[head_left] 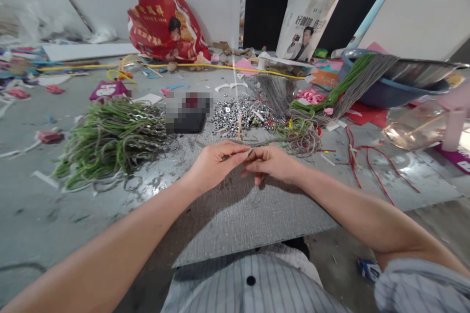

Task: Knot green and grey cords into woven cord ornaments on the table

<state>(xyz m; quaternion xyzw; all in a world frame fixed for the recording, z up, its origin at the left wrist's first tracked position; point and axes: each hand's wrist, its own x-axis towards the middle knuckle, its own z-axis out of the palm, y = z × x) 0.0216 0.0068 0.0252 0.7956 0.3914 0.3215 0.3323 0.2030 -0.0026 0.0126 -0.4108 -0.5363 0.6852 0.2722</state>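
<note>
My left hand (215, 163) and my right hand (270, 162) meet above the grey board (235, 215), fingertips together. Both pinch a thin grey-green cord (249, 150) that runs between them. Beyond my hands lies a heap of small metal washers (238, 115). A pile of finished green and grey cords (110, 139) lies to the left. A loose bundle of grey and green cords (304, 129) lies to the right, trailing from a bowl.
A metal bowl on a blue basin (400, 80) stands at the right, with a clear plastic container (414, 129) beside it. Red strings (367, 161) lie on the board. A red bag (165, 24) and a white tote bag (306, 19) lean against the back wall. A dark phone (189, 120) lies near the washers.
</note>
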